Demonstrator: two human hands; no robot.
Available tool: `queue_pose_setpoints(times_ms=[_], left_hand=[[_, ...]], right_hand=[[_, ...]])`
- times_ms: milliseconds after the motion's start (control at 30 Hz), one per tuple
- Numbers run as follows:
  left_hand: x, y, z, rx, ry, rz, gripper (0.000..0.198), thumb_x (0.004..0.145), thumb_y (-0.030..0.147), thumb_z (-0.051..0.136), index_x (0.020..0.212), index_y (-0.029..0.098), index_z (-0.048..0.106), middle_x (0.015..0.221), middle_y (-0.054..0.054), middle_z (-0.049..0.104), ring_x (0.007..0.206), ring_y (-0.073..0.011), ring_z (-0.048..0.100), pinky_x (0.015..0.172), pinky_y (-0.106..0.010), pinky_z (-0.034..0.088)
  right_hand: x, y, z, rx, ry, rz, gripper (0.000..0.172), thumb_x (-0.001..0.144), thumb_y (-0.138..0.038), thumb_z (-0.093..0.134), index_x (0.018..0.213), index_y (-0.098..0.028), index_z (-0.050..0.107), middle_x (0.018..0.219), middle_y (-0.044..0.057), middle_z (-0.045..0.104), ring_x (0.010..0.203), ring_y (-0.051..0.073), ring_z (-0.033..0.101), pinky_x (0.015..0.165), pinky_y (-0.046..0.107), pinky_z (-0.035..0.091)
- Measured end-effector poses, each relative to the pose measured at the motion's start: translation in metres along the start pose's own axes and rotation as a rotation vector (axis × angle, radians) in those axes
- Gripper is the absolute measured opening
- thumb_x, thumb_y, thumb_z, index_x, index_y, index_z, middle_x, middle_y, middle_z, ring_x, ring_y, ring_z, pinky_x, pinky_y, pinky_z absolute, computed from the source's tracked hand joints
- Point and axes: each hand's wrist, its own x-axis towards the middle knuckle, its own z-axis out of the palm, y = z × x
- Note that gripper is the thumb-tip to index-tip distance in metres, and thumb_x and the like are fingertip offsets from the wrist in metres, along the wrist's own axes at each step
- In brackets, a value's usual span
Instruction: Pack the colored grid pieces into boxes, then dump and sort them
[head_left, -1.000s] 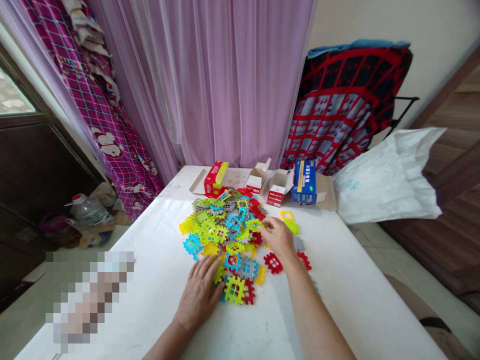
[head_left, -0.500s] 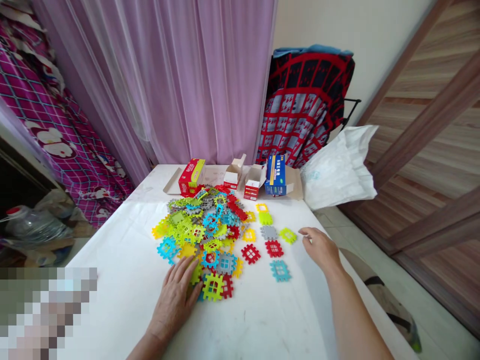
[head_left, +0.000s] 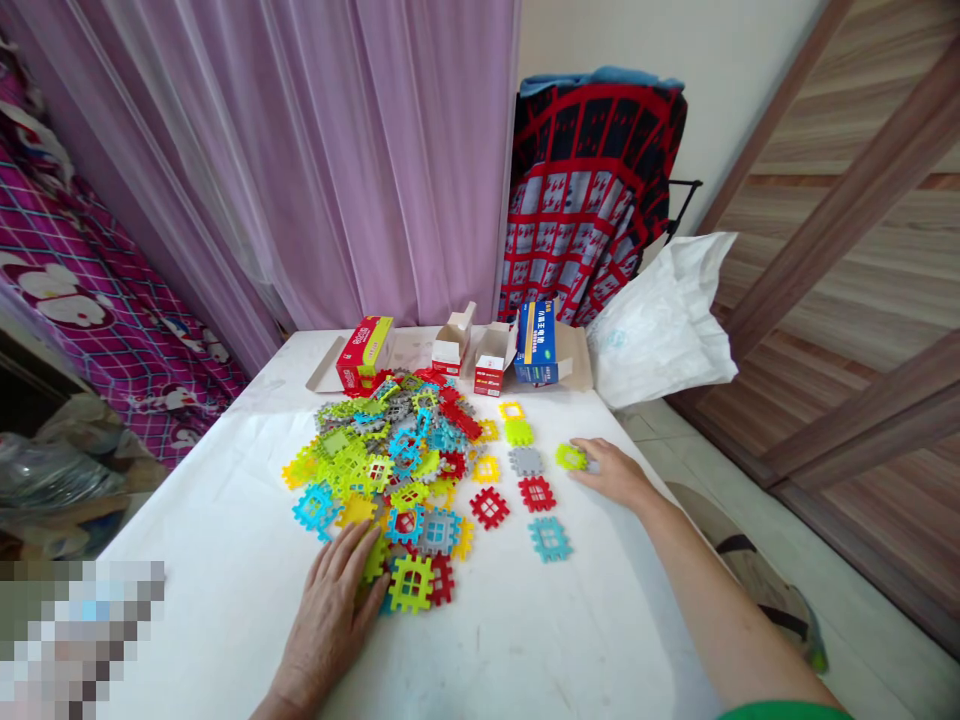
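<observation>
My right hand (head_left: pixel 611 472) has thumb and fingers closed at the right edge of a lime-green notched window tile (head_left: pixel 571 457). Left of that tile runs a column of loose tiles: a yellow frame (head_left: pixel 511 411), a lime tile (head_left: pixel 518 432), a grey one (head_left: pixel 526 461), a red one (head_left: pixel 537 493) and a blue one (head_left: pixel 550 539). My left hand (head_left: pixel 334 590) lies with fingers stretched out, touching the near left edge of a mixed tile pile (head_left: pixel 405 450). Beside its thumb is a lime window tile (head_left: pixel 412 584). A red window tile (head_left: pixel 490 508) lies between pile and column.
At the table's back stand a red-and-yellow box (head_left: pixel 364 354), two small open boxes (head_left: pixel 451 352) (head_left: pixel 489 374) and a blue box (head_left: pixel 536 342). A white bag (head_left: pixel 660 320) hangs by the back right corner. A draped chair (head_left: pixel 592 190) is behind.
My right hand has moved left and taken hold of the lime-green tile, which has shifted slightly away from the grey one. My left hand stays on the pile. The view has turned a little right.
</observation>
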Motion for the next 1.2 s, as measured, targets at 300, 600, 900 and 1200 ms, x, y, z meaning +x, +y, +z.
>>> queue_pose_setpoints(times_ms=[300, 600, 900, 1200], left_hand=[[-0.001, -0.004, 0.002, 0.02, 0.007, 0.014, 0.053, 0.091, 0.041, 0.05, 0.142, 0.027, 0.041, 0.137, -0.008, 0.057, 0.125, -0.0265, 0.053, 0.102, -0.045, 0.045], [-0.001, -0.005, 0.003, 0.027, 0.01, 0.024, 0.056, 0.091, 0.043, 0.049, 0.144, 0.028, 0.038, 0.137, -0.007, 0.056, 0.125, -0.0267, 0.052, 0.101, -0.045, 0.045], [-0.001, -0.005, 0.006, 0.018, 0.023, 0.012, 0.053, 0.091, 0.044, 0.048, 0.141, 0.028, 0.041, 0.136, -0.008, 0.057, 0.123, -0.0274, 0.054, 0.1, -0.046, 0.046], [-0.001, -0.005, 0.007, 0.007, 0.027, 0.004, 0.055, 0.091, 0.044, 0.048, 0.143, 0.029, 0.039, 0.136, -0.008, 0.057, 0.124, -0.0273, 0.054, 0.101, -0.046, 0.046]], right_hand=[[0.018, -0.002, -0.008, -0.2, 0.375, 0.61, 0.06, 0.08, -0.054, 0.058, 0.127, -0.017, 0.054, 0.111, 0.017, 0.064, 0.103, 0.032, 0.06, 0.085, 0.041, 0.045], [0.025, 0.004, 0.001, -0.166, 0.392, 0.675, 0.062, 0.08, -0.057, 0.056, 0.126, -0.015, 0.056, 0.113, 0.02, 0.063, 0.106, 0.034, 0.058, 0.086, 0.044, 0.044], [0.022, 0.007, 0.001, -0.136, 0.387, 0.656, 0.056, 0.082, -0.051, 0.055, 0.126, -0.017, 0.057, 0.114, 0.016, 0.063, 0.106, 0.031, 0.058, 0.087, 0.042, 0.043], [0.017, 0.007, 0.003, -0.13, 0.371, 0.619, 0.052, 0.083, -0.04, 0.05, 0.129, -0.017, 0.057, 0.12, 0.017, 0.059, 0.114, 0.032, 0.053, 0.091, 0.046, 0.043]])
